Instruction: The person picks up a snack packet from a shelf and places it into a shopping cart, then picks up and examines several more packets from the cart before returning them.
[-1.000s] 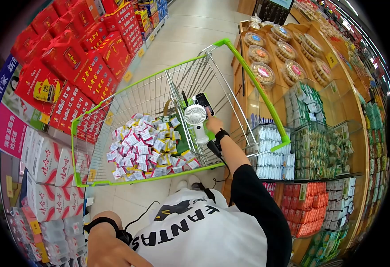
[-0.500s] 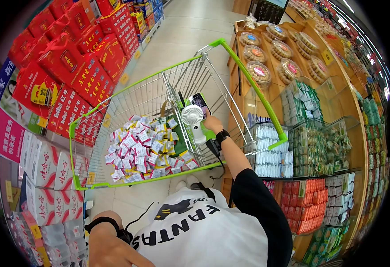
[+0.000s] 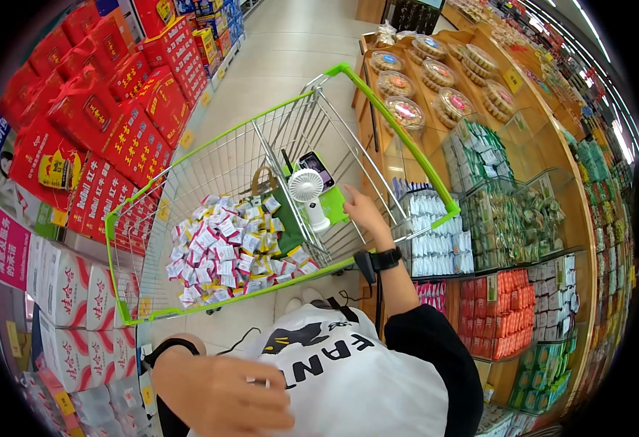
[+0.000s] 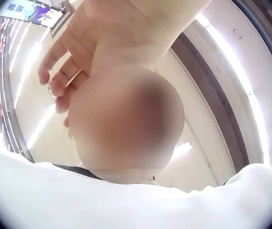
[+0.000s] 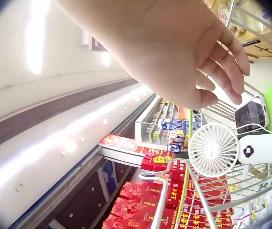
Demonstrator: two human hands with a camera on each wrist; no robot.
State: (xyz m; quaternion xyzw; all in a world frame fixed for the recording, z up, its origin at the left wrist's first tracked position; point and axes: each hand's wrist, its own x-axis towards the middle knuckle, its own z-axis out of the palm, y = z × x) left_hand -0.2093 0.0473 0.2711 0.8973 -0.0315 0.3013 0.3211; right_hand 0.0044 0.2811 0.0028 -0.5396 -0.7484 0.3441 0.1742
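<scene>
Fingers [image 5: 221, 78] of R hand [image 3: 364, 210] loosely bent, empty; L hand [image 3: 221, 393] slack, prob. empty too (blurry); fan [image 3: 312, 198] could topple onto phone [image 3: 316, 170] if bumped.

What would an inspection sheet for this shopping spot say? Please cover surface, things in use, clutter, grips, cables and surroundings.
Surface: wire shopping cart with a green rim, on a pale floor.
Job's things: phone, screen up, and white fan beside it.
Clutter: heap of small wrapped packets in the cart.
Grips: left grip before the white shirt, nothing seen in it; right grip near the phone but apart from it, holding nothing.
Cables: thin white cord by the phone; thin dark cord near the left grip.
Surroundings: stacked red boxes at picture left; clear round tubs at picture right.
</scene>
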